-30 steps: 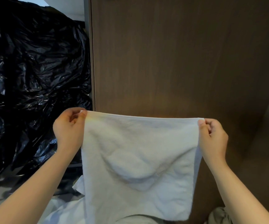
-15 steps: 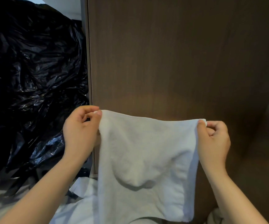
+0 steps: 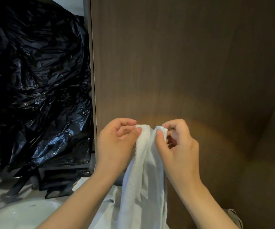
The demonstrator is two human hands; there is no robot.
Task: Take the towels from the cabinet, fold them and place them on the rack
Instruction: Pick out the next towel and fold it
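A white towel [image 3: 143, 184] hangs down in front of me, folded in half lengthwise with its two top corners brought together. My left hand [image 3: 117, 146] pinches the left corner between thumb and fingers. My right hand [image 3: 176, 149] pinches the right corner right beside it; the two hands are almost touching. The towel's lower part runs out of the bottom of the view. Behind the hands stands the brown wooden cabinet panel [image 3: 174, 63]. No rack is in view.
Crumpled black plastic sheeting [image 3: 34, 88] fills the left side. A white rounded surface [image 3: 22, 214] lies at the bottom left, and pale cloth [image 3: 107, 210] sits below my left forearm. A shoe [image 3: 234, 217] shows at the bottom right.
My hands have come together, mostly the left moving right, bringing the towel's two top corners side by side. The spread towel now hangs folded in half.
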